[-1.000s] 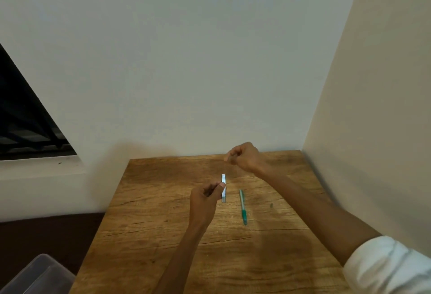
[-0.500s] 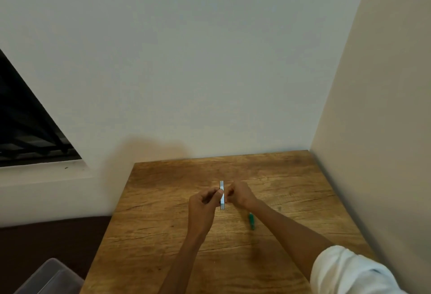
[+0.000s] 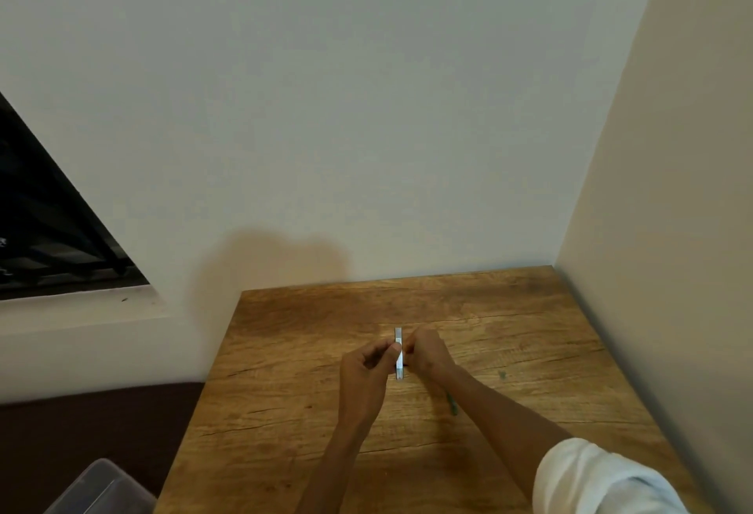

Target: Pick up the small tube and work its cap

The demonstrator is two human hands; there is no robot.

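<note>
**A:** What have I got on the head view?

**B:** From my seat, both hands meet over the middle of the wooden table. My left hand pinches a thin white strip that stands upright on edge, thumb against its near side. My right hand is curled up against the strip's other side, fingers closed on it, so the two hands are together with the strip between them.

**A:** Can you tell what the strip is?

**B:** No. It is too small and seen edge-on; I see only a pale, narrow bar with its top and bottom ends showing past the fingers. The middle of it is covered.

**A:** Anything else on the table?

**B:** A green pen lies just behind my right forearm, which hides most of it; only a short green piece shows. A small dark speck lies to the right, too blurred to name. At the lower left a clear plastic bin is cut off by the frame. A white sleeve covers my right upper arm.
</note>
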